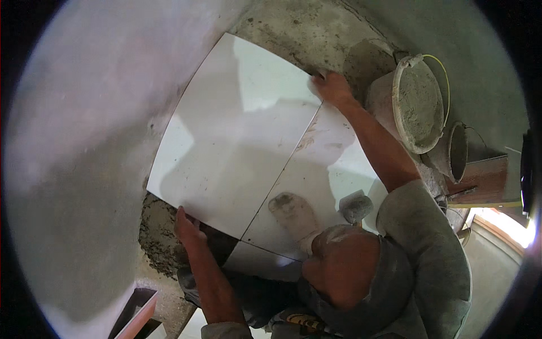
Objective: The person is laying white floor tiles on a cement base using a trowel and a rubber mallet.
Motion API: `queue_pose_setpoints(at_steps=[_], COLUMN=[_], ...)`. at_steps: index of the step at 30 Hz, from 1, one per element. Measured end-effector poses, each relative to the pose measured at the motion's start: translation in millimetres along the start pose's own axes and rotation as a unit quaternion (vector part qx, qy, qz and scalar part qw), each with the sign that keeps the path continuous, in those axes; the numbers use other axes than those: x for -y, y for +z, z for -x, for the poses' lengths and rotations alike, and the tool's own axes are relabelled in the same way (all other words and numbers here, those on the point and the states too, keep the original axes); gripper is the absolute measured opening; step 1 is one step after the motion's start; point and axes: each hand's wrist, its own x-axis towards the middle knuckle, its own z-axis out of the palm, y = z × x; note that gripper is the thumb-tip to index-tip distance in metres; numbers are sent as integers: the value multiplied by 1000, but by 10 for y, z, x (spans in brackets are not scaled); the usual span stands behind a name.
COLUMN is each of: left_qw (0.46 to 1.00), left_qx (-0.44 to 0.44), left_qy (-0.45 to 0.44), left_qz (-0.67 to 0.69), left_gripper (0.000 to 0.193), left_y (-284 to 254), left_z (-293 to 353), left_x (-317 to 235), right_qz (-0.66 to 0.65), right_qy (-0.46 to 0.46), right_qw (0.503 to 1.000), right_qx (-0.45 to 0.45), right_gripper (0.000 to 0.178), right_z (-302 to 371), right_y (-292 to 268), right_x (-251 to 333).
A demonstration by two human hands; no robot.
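Both hands gripped the large white tile (226, 135) in the head view: the left hand (191, 230) had its fingers curled at the near edge, between the two near corners, while the right hand (334, 89), slightly blurred, closed on the far edge close to its right-hand corner. How far the fingers reached underneath could not be seen. The tile was at the left edge of the floor, one side along the pale wall (84, 141) and the opposite side by a neighbouring white tile (305, 164), with a thin dark joint between. Rough wet mortar (158, 226) showed past its near edge, and whether the tile touched it all along could not be told. Bare grey cement (299, 34) lay beyond the far edge.

Judging by its breadth and smooth face, the tile would be heavy, quite stiff, brittle at the corners and slippery under dusty fingers. Opposite edges, as the hands had them, looked the best hold, sharing the weight, with fingertips clear of the joint. A knock against the wall or the neighbour could chip it.

Toward the floor's right-hand edge stood a bucket (384, 96) of grey mix, a smaller bucket (458, 150) just beside it; a grey mallet-like tool (355, 207) showed over the neighbouring tile, near the person's grey cap (398, 282)
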Motion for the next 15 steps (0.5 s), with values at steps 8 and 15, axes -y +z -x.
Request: queue_pose_setpoints(at_steps=[8, 15], left_qw=[990, 937], left_qx=[103, 62], left_qy=[80, 225], left_qz=[-57, -260], left_gripper=[53, 54], left_y=[-330, -444], left_z=[-283, 321], left_x=[192, 838], right_qz=[-22, -40], right_qy=[61, 93], right_qw=[997, 990], right_qx=[-50, -94], right_gripper=[52, 54], right_z=[289, 255], right_y=[312, 324], right_x=[-342, -421])
